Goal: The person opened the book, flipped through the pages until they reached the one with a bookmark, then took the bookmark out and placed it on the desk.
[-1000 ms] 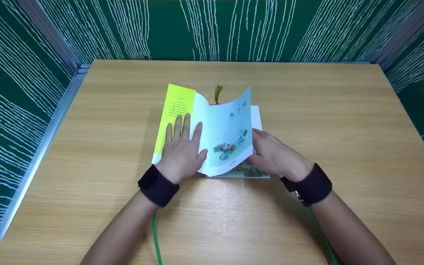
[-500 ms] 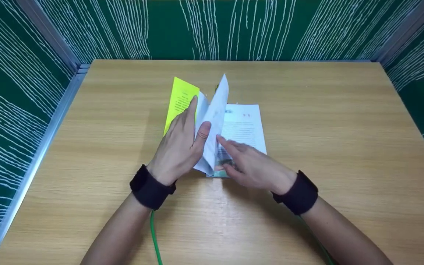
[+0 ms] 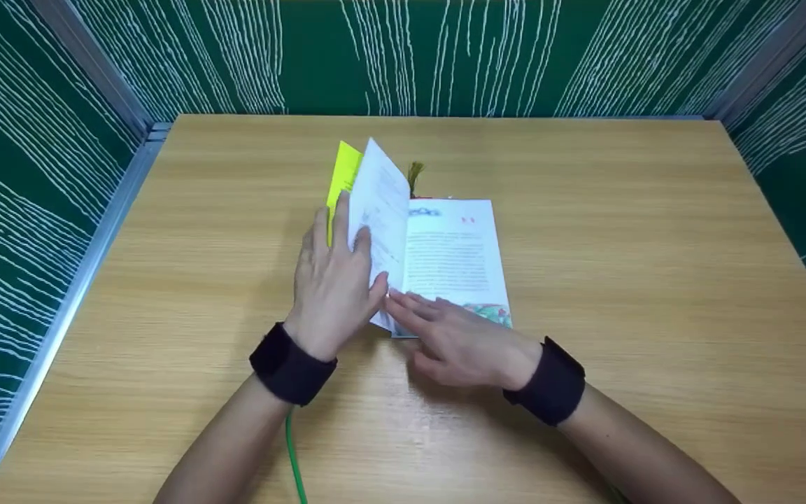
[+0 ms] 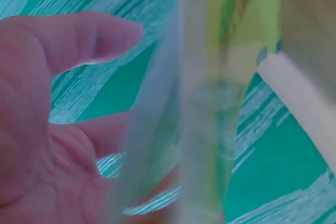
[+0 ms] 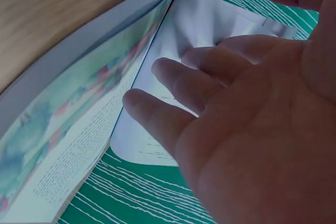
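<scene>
An open book (image 3: 450, 266) lies mid-table, with print and a coloured picture on its right page. Its left page (image 3: 383, 210) is raised at an angle, and a yellow cover flap (image 3: 343, 168) sticks out behind it. My left hand (image 3: 333, 287) is at that left side with fingers extended; the left wrist view shows its thumb and fingers beside blurred page edges. With straight fingers, my right hand (image 3: 459, 343) reaches to the lower part of the left page near the fold. In the right wrist view, those fingertips (image 5: 137, 100) are against the white page (image 5: 152, 124).
A tassel (image 3: 414, 178) pokes out above the book's top edge. The wooden table (image 3: 620, 245) is bordered by green walls (image 3: 319, 56) with white streaks. Both wrists wear black bands, and a green cable (image 3: 294, 455) runs below the left one.
The illustrated page has swung from right to left, uncovering the printed right page. My right hand has moved left and nearer with it; the yellow flap now shows less.
</scene>
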Tool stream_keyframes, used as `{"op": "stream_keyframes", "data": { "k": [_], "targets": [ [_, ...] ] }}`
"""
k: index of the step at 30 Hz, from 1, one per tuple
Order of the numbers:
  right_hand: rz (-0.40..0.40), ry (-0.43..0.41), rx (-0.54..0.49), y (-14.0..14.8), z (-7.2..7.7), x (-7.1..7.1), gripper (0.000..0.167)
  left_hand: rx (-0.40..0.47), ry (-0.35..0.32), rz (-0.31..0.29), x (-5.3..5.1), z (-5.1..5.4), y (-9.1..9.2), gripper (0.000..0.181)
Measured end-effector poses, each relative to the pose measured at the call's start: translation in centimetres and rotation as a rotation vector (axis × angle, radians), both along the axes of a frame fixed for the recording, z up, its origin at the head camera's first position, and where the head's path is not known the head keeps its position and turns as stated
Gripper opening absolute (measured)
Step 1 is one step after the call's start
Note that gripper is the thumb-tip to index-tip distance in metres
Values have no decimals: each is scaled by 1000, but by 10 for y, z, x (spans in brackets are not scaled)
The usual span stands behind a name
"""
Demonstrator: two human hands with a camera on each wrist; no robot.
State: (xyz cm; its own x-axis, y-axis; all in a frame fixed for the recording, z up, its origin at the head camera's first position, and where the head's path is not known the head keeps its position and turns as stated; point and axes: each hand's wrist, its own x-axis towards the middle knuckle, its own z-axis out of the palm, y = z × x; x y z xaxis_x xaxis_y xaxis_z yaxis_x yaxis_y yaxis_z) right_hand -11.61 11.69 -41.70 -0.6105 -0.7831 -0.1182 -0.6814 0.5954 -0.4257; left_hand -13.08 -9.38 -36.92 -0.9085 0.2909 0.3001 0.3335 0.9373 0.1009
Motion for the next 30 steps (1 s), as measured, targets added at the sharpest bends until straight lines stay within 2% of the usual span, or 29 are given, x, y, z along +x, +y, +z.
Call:
{"op": "stream_keyframes", "data": {
  "k": [3,6,8,12,14,17,24,30],
  "targets": [
    [8,-7,9,-2,0,2,78,-103,-41,73,-1,-2,0,67],
    [24,-3,10,-3,0,3,78,-180,-97,108,-3,-5,1,67],
    [39,6,7,-3,0,4,77,-207,-147,95,-5,-7,2,69],
    [32,11,2,-2,2,3,75,-222,-277,8,-9,-15,5,69],
    [7,0,2,2,5,1,74,-218,-331,-30,-11,-19,6,70],
    [-56,-25,20,12,10,-6,72,-212,-380,-40,-13,-24,7,64],
    [-277,-106,135,38,12,-30,81,-193,-458,1,-11,-27,6,62],
    [-336,-140,209,57,9,-40,91,-185,-540,43,-12,-28,7,76]
  ]
}}
